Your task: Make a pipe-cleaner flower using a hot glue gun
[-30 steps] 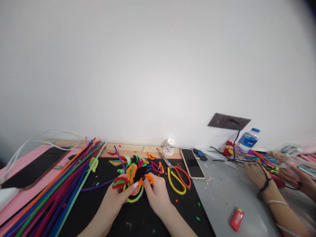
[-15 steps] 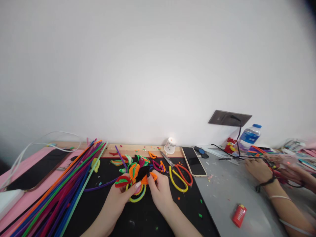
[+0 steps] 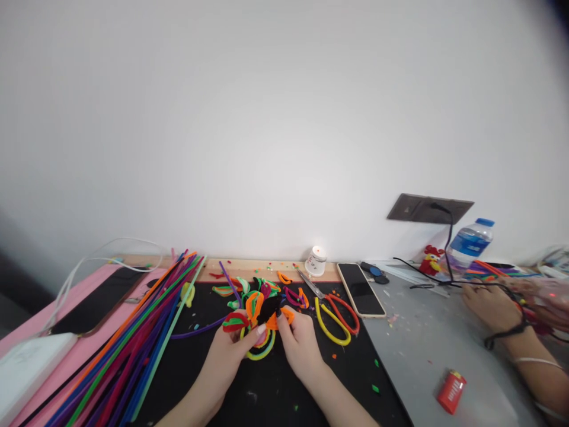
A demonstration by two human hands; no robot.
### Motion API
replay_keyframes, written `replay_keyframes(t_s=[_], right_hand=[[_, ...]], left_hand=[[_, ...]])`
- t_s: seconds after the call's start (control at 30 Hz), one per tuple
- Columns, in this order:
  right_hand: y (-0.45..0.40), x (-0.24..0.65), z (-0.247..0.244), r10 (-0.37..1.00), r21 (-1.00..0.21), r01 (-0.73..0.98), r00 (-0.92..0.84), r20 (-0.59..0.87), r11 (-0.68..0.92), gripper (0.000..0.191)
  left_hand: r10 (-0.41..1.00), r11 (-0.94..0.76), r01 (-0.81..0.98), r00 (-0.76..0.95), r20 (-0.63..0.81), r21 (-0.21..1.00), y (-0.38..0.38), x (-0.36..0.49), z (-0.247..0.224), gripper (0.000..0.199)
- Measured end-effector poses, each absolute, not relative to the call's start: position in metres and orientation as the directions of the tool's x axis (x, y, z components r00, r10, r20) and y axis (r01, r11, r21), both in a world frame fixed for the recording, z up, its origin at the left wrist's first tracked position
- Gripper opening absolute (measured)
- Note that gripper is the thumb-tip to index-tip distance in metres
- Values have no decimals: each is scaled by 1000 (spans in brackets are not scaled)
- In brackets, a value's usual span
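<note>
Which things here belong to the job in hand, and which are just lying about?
Likely the job:
- loops, pinched by left hand and right hand
- pipe cleaners
- scissors

Probably just lying about:
- cream-edged phone
- red lighter
- bottle

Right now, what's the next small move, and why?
Probably bend the orange loop slightly with the right hand: its thumb and fingers are on that loop, while the left hand grips the other side of the colourful fuzzy piece, which should steady it.
</note>
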State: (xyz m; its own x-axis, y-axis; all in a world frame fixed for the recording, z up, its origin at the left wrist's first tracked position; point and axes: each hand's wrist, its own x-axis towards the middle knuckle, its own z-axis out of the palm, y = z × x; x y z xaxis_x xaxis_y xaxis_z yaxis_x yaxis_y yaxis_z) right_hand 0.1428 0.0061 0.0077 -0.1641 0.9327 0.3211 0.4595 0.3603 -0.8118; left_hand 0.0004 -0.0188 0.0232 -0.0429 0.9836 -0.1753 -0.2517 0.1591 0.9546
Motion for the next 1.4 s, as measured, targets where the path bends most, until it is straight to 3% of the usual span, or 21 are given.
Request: replay_keyframes(t_s=[1.4], right_hand=[[9,145,6,929,-798,476,-165,331,369,29]], left_hand=[[982,177,-240,-14,-186,955,-16,-4,14,28]])
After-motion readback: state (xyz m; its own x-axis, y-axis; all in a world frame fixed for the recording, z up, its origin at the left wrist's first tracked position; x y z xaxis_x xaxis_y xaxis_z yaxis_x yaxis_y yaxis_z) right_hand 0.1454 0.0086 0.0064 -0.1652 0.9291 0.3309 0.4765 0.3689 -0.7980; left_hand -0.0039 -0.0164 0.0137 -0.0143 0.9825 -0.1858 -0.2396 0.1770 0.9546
